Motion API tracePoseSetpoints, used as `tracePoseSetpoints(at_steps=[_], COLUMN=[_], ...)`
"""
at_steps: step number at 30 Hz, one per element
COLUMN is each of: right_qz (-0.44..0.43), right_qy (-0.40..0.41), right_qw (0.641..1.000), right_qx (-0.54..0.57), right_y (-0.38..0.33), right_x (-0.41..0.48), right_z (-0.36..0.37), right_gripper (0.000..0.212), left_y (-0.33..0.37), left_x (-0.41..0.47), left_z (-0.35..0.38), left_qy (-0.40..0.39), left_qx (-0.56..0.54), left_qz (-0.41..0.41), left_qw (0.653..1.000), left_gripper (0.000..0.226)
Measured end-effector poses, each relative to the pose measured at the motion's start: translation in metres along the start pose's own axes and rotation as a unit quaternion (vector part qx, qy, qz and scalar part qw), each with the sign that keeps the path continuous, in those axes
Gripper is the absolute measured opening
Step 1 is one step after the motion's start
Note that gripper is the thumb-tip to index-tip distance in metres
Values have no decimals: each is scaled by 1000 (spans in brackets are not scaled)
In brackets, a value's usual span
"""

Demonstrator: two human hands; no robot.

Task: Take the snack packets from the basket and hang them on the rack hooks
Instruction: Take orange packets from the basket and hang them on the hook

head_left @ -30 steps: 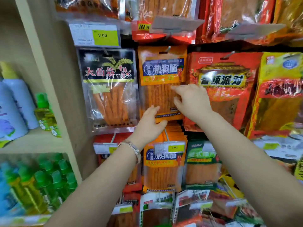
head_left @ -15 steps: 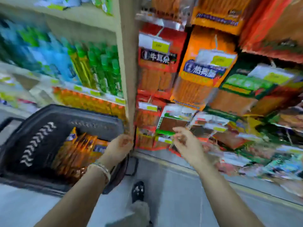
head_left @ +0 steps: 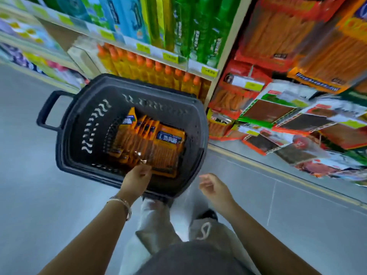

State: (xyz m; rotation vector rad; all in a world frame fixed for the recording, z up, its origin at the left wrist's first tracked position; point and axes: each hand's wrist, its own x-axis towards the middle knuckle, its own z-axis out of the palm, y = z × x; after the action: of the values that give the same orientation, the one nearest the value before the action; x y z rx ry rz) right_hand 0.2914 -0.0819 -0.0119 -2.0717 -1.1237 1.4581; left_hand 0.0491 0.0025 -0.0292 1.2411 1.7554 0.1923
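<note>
A dark plastic basket (head_left: 83, 124) stands on the floor below me, holding several orange snack packets (head_left: 155, 139) stacked on edge and flat. My left hand (head_left: 137, 179) reaches over the basket's near rim, its fingertips at the lower edge of the packets; whether it grips one is hidden. My right hand (head_left: 214, 187) hovers to the right of the basket, fingers loosely curled and holding nothing. The snack rack (head_left: 278, 108) with hanging red and orange packets fills the right side, tilted and blurred.
Shelves with orange bottles (head_left: 151, 72) and green and blue bottles (head_left: 178, 22) stand behind the basket. A basket handle (head_left: 47, 110) sticks out to the left. Grey floor (head_left: 39, 195) lies all around. My legs and a shoe (head_left: 206, 215) are below the basket.
My view swung down from the hanging packets to the basket on the floor. Both hands left the rack; the left one dropped into the basket, the right one lowered beside it.
</note>
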Motion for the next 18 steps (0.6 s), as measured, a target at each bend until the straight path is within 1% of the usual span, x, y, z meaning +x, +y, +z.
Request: tracePoseSetpoints(at_steps=[2, 4, 8, 11, 15, 18], right_qz=[-12, -6, 45, 105, 148, 141], right_qy=[5, 1, -30, -61, -64, -55], right_qw=[1000, 1000, 998, 993, 986, 988], right_qx=[-9, -8, -12, -7, -31, -16], right_y=[-19, -39, -72, -79, -72, -69], right_x=[21, 44, 103, 147, 196, 226], right_z=[17, 33, 66, 89, 122, 150], right_gripper=[26, 25, 31, 34, 30, 22], left_y=[-6, -9, -17, -26, -31, -37], left_x=[24, 50, 107, 153, 200, 223], left_z=[-24, -49, -88, -99, -95, -90], left_qy=[-33, -64, -82, -106, -101, -73], left_qx=[10, 16, 44, 55, 59, 43], left_qz=[-2, -7, -35, -30, -35, -53], left_qw=[999, 998, 995, 992, 993, 995], left_gripper=[14, 9, 17, 11, 15, 18])
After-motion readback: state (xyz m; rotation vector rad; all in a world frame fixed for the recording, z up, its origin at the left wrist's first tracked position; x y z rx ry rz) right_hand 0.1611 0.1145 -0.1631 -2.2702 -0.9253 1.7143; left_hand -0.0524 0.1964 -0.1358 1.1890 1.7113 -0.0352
